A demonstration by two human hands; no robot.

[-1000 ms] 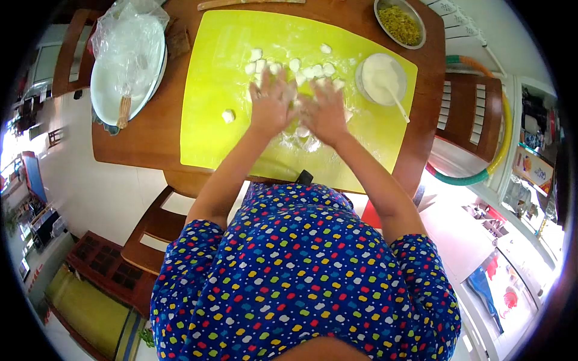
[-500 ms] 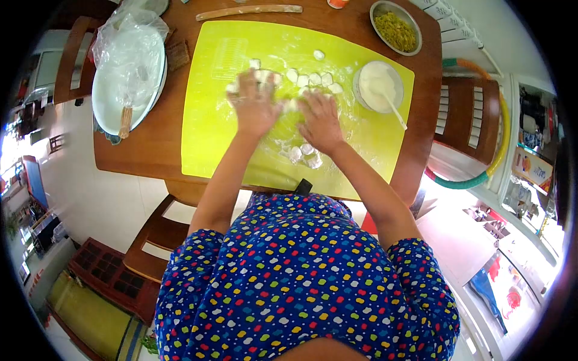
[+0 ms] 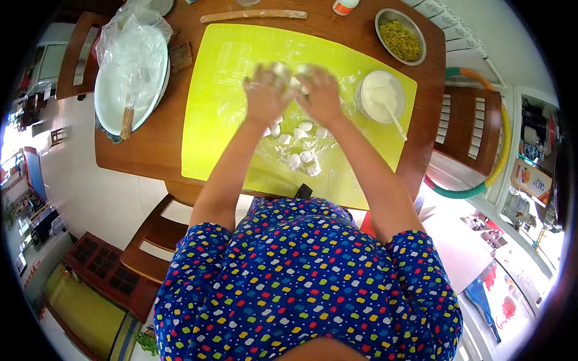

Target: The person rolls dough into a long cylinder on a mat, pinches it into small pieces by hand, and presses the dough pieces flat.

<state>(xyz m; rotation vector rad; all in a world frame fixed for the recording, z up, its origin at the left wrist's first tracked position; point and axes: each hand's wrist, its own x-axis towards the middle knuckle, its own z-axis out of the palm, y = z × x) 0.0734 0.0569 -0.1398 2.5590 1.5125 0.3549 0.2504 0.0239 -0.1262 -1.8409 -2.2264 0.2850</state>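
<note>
Both of my hands are over the yellow-green mat, side by side near its upper middle. My left hand is palm down with its fingers spread over white dough pieces. Beside it my right hand covers more of them, its fingers apart and somewhat blurred. A few dough pieces show between the hands; what lies under the palms is hidden. Several floured pieces are scattered just below my hands, and a small group lies nearer the mat's front edge.
A bowl of white flour with a spoon sits on the mat's right. Behind it stands a metal bowl of green filling. A rolling pin lies past the mat. At left is a large basin with plastic and a brush.
Both hands have moved closer together and slightly up the mat. Several dough pieces from the upper cluster now lie below the hands, nearer to me.
</note>
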